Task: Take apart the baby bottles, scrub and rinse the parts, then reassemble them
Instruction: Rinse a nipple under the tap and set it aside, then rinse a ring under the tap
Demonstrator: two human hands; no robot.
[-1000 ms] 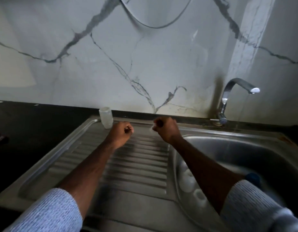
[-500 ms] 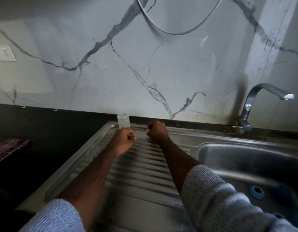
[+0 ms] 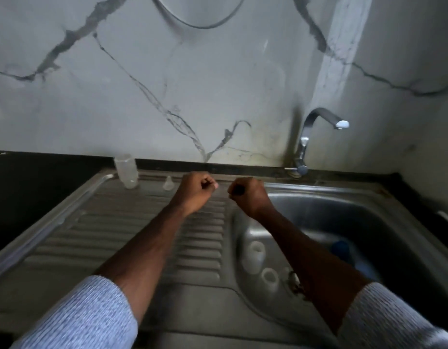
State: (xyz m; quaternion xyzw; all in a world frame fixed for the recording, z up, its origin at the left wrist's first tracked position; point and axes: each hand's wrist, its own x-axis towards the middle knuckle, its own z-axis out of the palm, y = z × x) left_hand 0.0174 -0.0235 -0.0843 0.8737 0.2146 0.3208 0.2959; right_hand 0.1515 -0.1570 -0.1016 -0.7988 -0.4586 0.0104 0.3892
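A white marble-patterned wall (image 3: 217, 84) with dark grey veins is filling the upper half of the view, and a thin dark cable (image 3: 200, 22) is hanging against it in a loop near the top. A curved chrome faucet (image 3: 316, 132) is standing at the wall's foot, its spout reaching right over the stainless steel sink basin (image 3: 343, 210). The ribbed stainless steel drainboard (image 3: 104, 235) is lying to the left of the basin. A black countertop (image 3: 36, 187) is bordering the steel on the left and along the back.
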